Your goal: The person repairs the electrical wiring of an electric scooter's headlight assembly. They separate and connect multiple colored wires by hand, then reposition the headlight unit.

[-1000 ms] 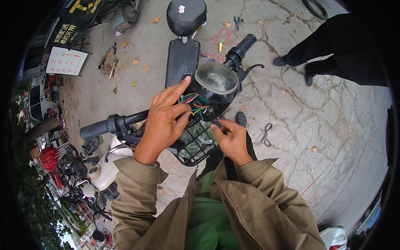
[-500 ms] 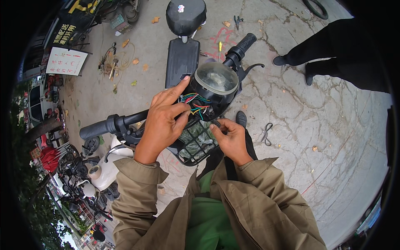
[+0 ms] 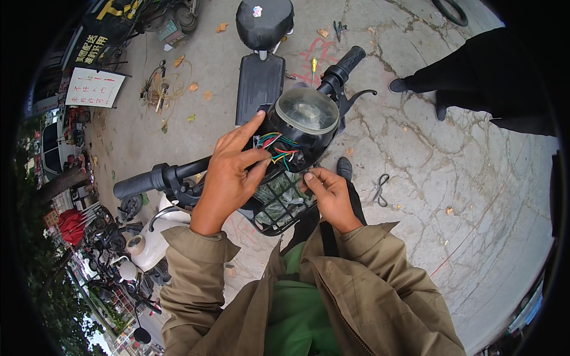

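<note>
Cracked grey pavement (image 3: 427, 178), dotted with fallen leaves, surrounds a two-wheeler's handlebar (image 3: 193, 168), where coloured wires (image 3: 285, 152) spill from an opening below a round, clear-topped unit (image 3: 307, 111). The left hand (image 3: 227, 179) reaches in from the wires' left, index finger stretched to the unit's side, thumb and another finger close together; whether they grip a wire cannot be told. The right hand (image 3: 333, 199) has thumb and forefinger nearly meeting by the rim of a black basket (image 3: 279, 216), any hold hidden. A sideways tug could pull a thin lead from its joint; bare ends, if any, might touch and short. Among crowded strands, the wrong one could be picked.
</note>
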Available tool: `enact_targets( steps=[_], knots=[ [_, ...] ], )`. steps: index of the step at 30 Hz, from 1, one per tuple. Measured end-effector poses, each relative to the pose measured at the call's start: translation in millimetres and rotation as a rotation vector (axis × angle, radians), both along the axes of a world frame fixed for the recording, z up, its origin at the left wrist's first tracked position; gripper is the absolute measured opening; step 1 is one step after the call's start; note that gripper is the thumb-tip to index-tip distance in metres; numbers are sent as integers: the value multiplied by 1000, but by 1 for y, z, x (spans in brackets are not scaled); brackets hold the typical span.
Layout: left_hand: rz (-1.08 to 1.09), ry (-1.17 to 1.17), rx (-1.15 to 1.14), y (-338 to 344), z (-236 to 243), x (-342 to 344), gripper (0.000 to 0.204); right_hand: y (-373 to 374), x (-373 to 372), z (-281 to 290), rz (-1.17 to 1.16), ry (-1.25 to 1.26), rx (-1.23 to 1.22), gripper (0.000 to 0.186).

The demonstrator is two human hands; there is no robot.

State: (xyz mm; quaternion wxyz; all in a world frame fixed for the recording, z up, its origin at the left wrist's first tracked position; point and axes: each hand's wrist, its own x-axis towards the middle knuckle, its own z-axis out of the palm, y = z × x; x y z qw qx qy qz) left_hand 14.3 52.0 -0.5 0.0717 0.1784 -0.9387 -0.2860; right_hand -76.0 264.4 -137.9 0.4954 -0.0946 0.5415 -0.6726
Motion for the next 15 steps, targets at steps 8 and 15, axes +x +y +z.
enact_targets(
  steps=[8,15],
  knots=[
    [25,-37,49,1,4,0,16,-1,-3,3,13,-61,-5,26],
    [59,-18,6,1,6,1,16,-2,-2,3,2,-46,4,25]
  ],
)
